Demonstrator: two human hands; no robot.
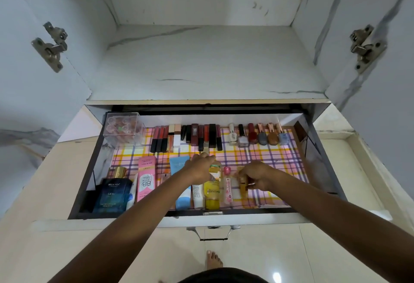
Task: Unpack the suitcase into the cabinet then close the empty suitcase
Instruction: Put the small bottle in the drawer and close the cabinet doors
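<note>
The left hand (pixel 201 168) curls its fingers round the yellow bottle (pixel 211 189) and the right hand (pixel 257 176) pinches a small amber bottle (pixel 243 185) in the cabinet drawer (pixel 268 150), so either may knock the pink bottle (pixel 227 187) between them askew

**Plaid Liner, Marbled Shelf**

We are looking at a drawer liner (pixel 257 151) showing pink, yellow and purple plaid. The cabinet shelf (pixel 201 59) is showing white with grey marble veins. We are seeing a navy perfume box (pixel 113 195), a pink cream tube (pixel 145 179), a yellow bottle (pixel 211 192), a pale pink bottle (pixel 227 188), a small golden tube (pixel 243 186), and nail polishes (pixel 257 136) running white, lilac, red, grey, ochre, blue.
</note>
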